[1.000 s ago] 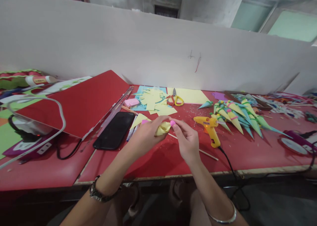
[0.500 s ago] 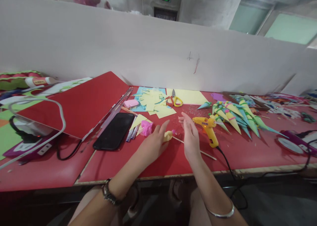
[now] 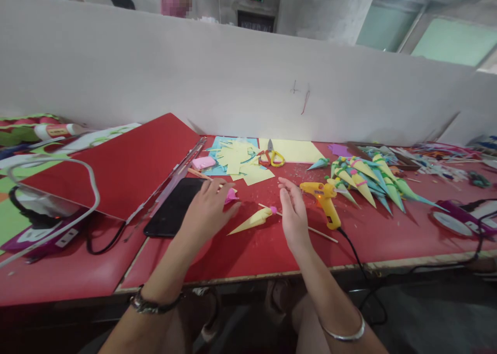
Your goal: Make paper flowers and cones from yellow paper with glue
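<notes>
A smooth yellow paper cone with a round pink tip (image 3: 251, 221) lies at centre frame, between my loosely open left hand (image 3: 207, 209) and open right hand (image 3: 294, 214).

Red is seen on the table (image 3: 240, 263) and the large sheet (image 3: 124, 162) at left. The near paper cone (image 3: 250, 223) is coloured pale yellow, its ball (image 3: 273, 210) pink. At right, the piled cones (image 3: 367, 184) are coloured blue, green and yellow, some banded pink or green; the glue gun (image 3: 329, 206) is coloured yellow.
</notes>
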`<state>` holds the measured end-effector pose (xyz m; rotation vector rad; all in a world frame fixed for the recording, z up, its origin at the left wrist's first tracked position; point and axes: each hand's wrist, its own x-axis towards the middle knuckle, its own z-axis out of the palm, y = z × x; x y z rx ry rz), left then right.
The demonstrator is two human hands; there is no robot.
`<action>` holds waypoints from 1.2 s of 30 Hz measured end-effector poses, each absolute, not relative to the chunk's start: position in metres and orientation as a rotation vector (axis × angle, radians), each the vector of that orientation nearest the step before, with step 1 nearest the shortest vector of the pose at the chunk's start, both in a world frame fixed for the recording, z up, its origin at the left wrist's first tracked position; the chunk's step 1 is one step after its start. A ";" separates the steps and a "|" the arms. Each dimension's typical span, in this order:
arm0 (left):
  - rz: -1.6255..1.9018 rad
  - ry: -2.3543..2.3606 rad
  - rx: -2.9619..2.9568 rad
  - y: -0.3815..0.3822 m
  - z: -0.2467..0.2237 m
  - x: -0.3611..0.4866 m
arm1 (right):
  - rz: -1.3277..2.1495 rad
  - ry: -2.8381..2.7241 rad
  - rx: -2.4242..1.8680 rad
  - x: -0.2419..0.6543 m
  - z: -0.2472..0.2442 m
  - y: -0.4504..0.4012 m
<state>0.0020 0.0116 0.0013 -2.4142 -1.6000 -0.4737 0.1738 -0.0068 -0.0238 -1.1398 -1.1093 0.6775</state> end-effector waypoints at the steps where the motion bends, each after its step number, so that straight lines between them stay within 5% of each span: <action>1: -0.441 -1.629 -2.380 0.014 0.000 -0.004 | 0.665 -1.130 -1.140 0.174 -0.024 -0.006; 9: -0.243 -1.715 -2.418 0.022 -0.008 -0.026 | 0.552 -1.307 -1.143 0.172 -0.024 -0.008; 36: -1.151 -1.211 -2.791 -0.008 0.010 0.020 | 0.850 -1.293 -0.889 0.150 -0.011 -0.023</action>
